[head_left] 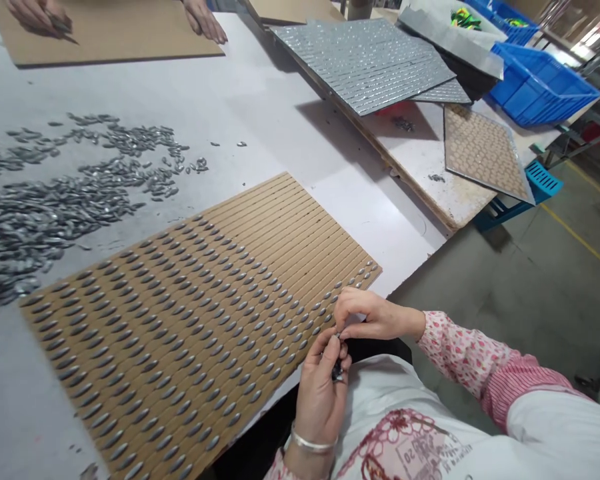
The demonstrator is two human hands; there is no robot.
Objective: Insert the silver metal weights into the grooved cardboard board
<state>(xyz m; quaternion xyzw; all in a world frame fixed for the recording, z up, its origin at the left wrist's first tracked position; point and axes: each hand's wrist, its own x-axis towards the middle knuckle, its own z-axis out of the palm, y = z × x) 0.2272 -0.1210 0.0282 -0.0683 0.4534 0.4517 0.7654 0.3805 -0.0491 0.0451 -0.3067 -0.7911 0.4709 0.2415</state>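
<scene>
A grooved brown board (pixel 280 220) lies on the white table (pixel 260 120), its near rows filled with several small grey oval metal pieces. My left hand (pixel 321 390), a silver bangle on its wrist, is cupped at the board's near right edge and holds a small bunch of the grey pieces (pixel 337 372). My right hand (pixel 367 313), in a pink floral sleeve, pinches one piece at the left hand's fingertips, just off the board's edge.
A big loose heap of grey pieces (pixel 55 207) covers the table's left. Another person's hands (pixel 203 20) rest on a cardboard sheet (pixel 110 33) at the far edge. Silver filled boards (pixel 365 63), a tan board (pixel 483 150) and blue crates (pixel 535 83) stand right.
</scene>
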